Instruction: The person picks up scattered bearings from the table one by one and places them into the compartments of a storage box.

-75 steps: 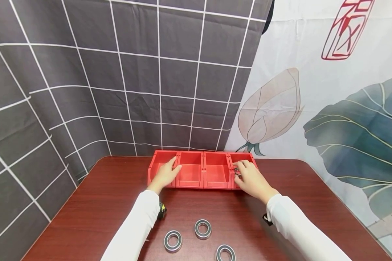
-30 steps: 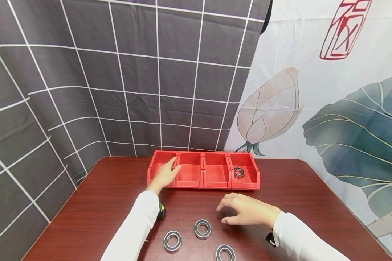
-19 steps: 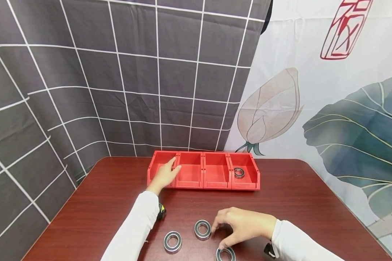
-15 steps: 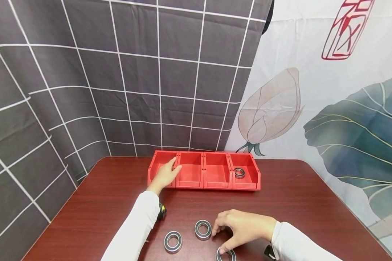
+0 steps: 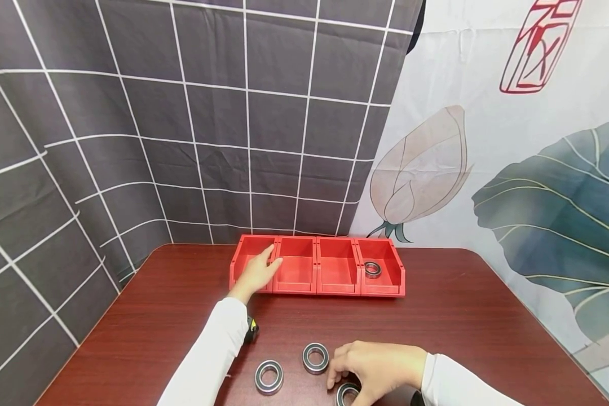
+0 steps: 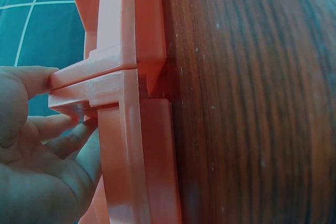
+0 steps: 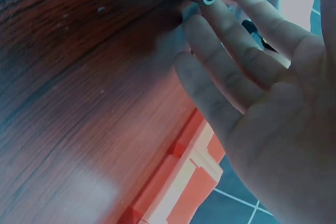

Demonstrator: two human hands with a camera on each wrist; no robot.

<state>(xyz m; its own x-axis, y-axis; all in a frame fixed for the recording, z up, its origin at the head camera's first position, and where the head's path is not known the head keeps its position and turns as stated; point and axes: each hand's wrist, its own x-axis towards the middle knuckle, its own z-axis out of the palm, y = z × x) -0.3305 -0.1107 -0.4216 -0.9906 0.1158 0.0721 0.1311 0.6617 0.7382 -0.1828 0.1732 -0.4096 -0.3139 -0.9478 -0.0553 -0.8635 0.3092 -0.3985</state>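
In the head view, my left hand [image 5: 256, 273] is at the leftmost of a joined row of red bins [image 5: 295, 247]. Its thumb and fingers pinch the adjoining bin walls [image 6: 89, 90] from both sides in the left wrist view. My right hand [image 5: 378, 363] reaches down over a metal ball bearing [image 5: 339, 395] at the near side, fingers beyond it and thumb on the near side, partly hiding it. A second bearing [image 5: 315, 370] lies just left of those fingertips, and a third bearing [image 5: 269, 390] farther left. Another bearing [image 5: 373, 275] sits in the rightmost bin.
The brown wooden table [image 5: 182, 316] carries everything. Behind it hangs a dark grid-patterned cloth [image 5: 208, 113], with a white flower-printed cloth [image 5: 436, 67] at the right. A small black and yellow item [image 5: 252, 328] shows beside the left sleeve.
My right hand has let go of a bearing in the rightmost bin, come back toward the near side and lowered over the near bearing. The left hand has stayed put.
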